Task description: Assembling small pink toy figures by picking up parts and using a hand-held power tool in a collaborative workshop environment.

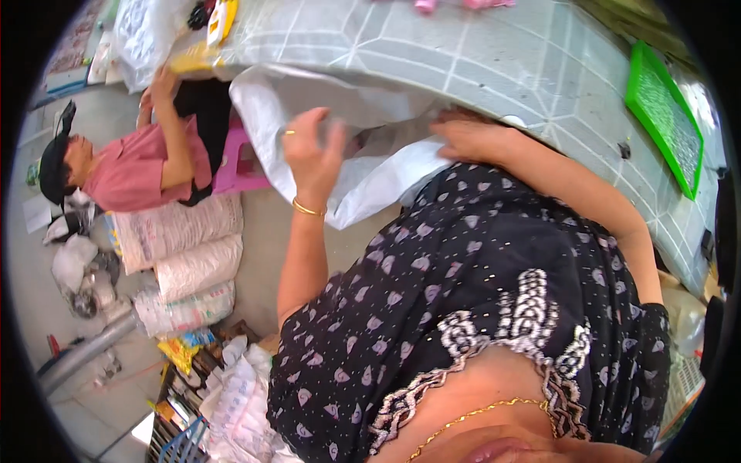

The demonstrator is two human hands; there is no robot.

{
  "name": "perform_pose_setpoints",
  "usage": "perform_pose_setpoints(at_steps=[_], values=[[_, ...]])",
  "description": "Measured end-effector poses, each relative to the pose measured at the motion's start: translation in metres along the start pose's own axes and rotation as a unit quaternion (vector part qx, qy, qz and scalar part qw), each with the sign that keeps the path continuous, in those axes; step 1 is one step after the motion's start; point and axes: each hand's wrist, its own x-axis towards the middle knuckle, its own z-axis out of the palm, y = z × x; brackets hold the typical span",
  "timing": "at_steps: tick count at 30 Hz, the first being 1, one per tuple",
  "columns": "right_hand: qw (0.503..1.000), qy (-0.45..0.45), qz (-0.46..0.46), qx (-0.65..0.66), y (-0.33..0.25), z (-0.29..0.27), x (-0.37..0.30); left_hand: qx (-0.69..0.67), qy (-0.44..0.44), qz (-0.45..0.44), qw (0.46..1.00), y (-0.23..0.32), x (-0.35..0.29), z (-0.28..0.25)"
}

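A large white sack (266,116) hangs with its mouth agape below the near edge of the table, in front of my body. My left hand (310,150), with a ring and a gold bracelet, is raised over the sack's mouth. Its fingers are loosely bent and apart, a little blurred, with nothing seen in them. My right hand (471,139) lies at the right end of the sack's mouth, against the table edge. Its fingers are stretched out to the left and touch the sack; their tips are blurred. Something dark inside the sack cannot be made out.
The table (494,62) has a grey patterned cover. A green-framed tray (634,96) with small pale pieces lies at the right. At the left, a person in a pink shirt (139,170) sits on a pink stool (235,162). Filled sacks (181,235) lie on the floor.
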Motion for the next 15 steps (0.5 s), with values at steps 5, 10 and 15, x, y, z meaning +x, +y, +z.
perform_pose_setpoints(at_steps=[5, 10, 15], values=[[0.985, 0.033, -0.144, -0.086, -0.017, 0.002, -0.010, -0.030, -0.184, 0.013, 0.982, -0.043, 0.009, 0.087], [0.978, 0.095, -0.169, -0.074, -0.058, -0.007, -0.035, 0.212, -0.214, 0.259, 0.918, -0.151, 0.030, 0.174], [0.964, 0.103, -0.240, 0.047, -0.065, -0.029, -0.083, 0.207, -0.202, 0.369, 0.883, -0.159, 0.026, 0.192]])
